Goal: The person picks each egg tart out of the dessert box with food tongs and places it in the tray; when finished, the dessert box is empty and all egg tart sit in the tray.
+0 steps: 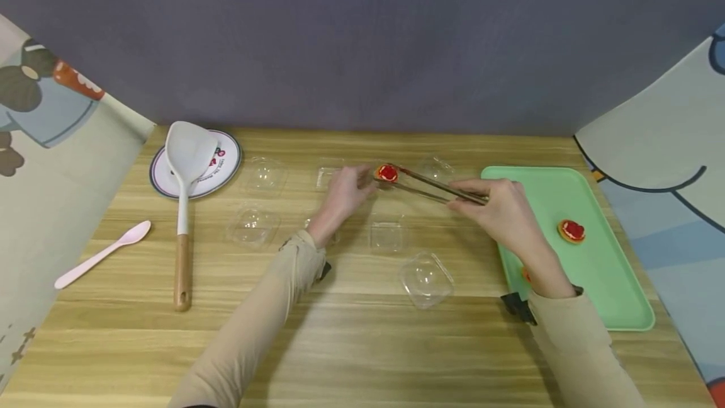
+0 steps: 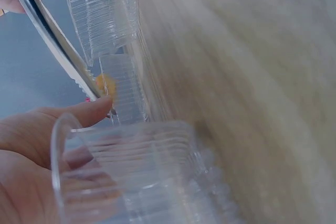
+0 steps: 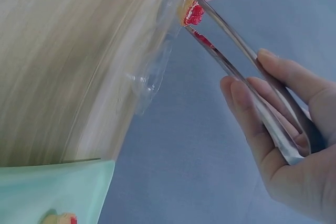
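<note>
My right hand holds metal tongs, thumb on one arm and fingers on the other. Between the tong tips is a small tart with a red topping, at a clear plastic container. Whether the tips press on the tart I cannot tell. My left hand is beside that container, with the thumb extended to its edge in the left wrist view. Another clear container partly covers the left fingers in that view.
A green tray at the right bears a tart and another partly hidden by my right wrist. Several clear containers stand about the table. At the left are a plate, a white turner and a pink spoon.
</note>
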